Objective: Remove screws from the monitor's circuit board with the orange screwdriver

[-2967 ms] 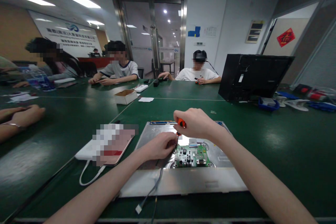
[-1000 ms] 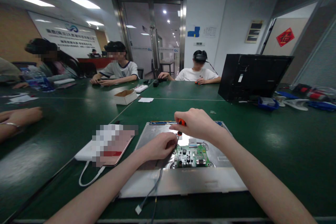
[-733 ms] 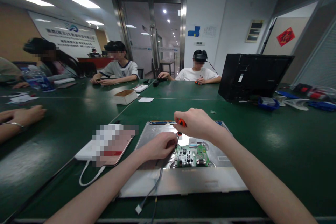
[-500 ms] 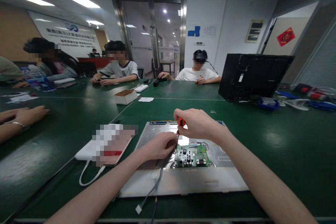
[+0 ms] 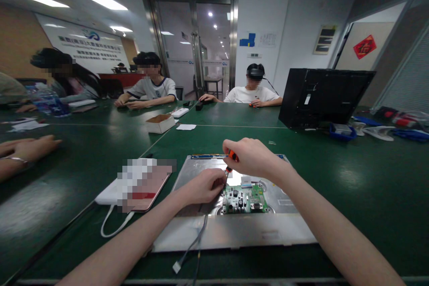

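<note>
My right hand [image 5: 250, 156] is closed around the orange-and-black handle of a screwdriver [image 5: 233, 156]. The shaft points down to the upper left corner of a green circuit board [image 5: 246, 199]. This board lies on the metal back of a flat display panel [image 5: 281, 228]. Beside the screwdriver's tip, my left hand [image 5: 208, 185] has its fingers curled together near the board's left edge. What those fingers hold, if anything, is hidden. A cable with a white connector [image 5: 176, 267] hangs over the panel's front edge.
Left of the panel lie a white power bank [image 5: 110, 190] and a pink phone [image 5: 161, 183], with a white cable [image 5: 106, 223]. A black monitor housing [image 5: 325, 98] stands at the right. Farther back is an open box [image 5: 161, 124]. Another person's hands [image 5: 36, 147] rest at the left.
The screwdriver handle has tilted slightly and turned in my right hand, which has shifted a little. My left hand stays in place. The panel and board have not moved.
</note>
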Tool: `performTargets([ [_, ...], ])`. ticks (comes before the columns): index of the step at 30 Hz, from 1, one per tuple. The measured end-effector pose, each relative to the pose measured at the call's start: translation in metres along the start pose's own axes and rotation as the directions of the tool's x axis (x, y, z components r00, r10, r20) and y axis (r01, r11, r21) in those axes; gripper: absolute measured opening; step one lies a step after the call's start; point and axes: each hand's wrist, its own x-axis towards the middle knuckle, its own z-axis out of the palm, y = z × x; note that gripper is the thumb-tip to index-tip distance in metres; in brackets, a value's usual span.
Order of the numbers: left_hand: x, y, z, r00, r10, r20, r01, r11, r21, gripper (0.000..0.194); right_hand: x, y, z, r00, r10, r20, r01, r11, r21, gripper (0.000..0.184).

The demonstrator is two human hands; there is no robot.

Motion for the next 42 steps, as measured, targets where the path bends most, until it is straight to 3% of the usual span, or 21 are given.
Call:
performTargets([
  [14, -0.0003, 0.0015, -0.0010, 1.000, 0.002, 0.003, -0.002, 1.000, -0.009, 0.009, 0.0005, 0.0014, 0.0004, 0.999, -0.037, -0.005, 0.037, 0.999, 0.009, 0.025],
  [19, -0.0006, -0.0001, 0.0001, 1.000, 0.011, -0.003, -0.011, 1.000, 0.006, 0.010, 0.0003, -0.0005, -0.0004, 0.999, -0.032, 0.005, 0.032, 0.999, 0.009, 0.012],
  [26, -0.0004, -0.0027, 0.0014, 1.000, 0.028, 0.003, -0.028, 1.000, -0.008, 0.010, -0.0021, -0.0017, 0.0007, 0.998, -0.056, -0.005, 0.056, 0.996, 0.067, 0.024],
  [31, 0.0000, -0.0025, 0.0008, 1.000, 0.020, -0.010, -0.020, 1.000, -0.002, 0.009, -0.0002, -0.0004, 0.0030, 0.998, -0.051, -0.027, 0.051, 0.998, 0.024, 0.016],
  [37, -0.0003, -0.0012, 0.0012, 1.000, 0.022, -0.007, -0.022, 1.000, 0.008, 0.009, 0.0008, -0.0019, -0.0024, 0.999, -0.031, 0.016, 0.031, 0.999, -0.027, 0.021],
  [42, -0.0006, -0.0011, 0.0006, 1.000, 0.025, -0.004, -0.025, 1.000, -0.005, 0.010, 0.0004, -0.0026, -0.0017, 1.000, -0.025, 0.019, 0.025, 1.000, 0.004, 0.011],
])
